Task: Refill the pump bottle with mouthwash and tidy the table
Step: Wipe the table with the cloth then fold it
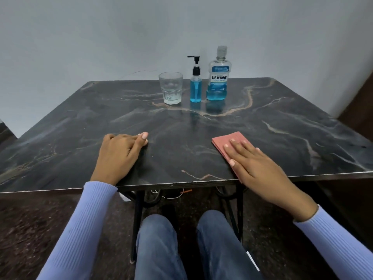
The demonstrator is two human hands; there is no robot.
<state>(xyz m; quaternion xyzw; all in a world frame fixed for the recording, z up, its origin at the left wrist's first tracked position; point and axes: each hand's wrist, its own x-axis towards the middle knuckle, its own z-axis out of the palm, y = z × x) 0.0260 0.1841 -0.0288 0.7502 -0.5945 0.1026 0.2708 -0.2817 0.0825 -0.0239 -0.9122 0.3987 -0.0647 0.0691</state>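
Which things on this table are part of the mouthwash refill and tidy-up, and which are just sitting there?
For the job: pump bottle, mouthwash bottle, pink cloth under the right hand.
Just there: empty glass; left hand resting on the table.

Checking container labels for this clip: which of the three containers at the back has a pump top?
The small middle bottle, with a black pump; the glass is open-topped, the mouthwash bottle screw-capped.

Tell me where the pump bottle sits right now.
The pump bottle stands upright at the table's far edge, between the glass and the mouthwash bottle.
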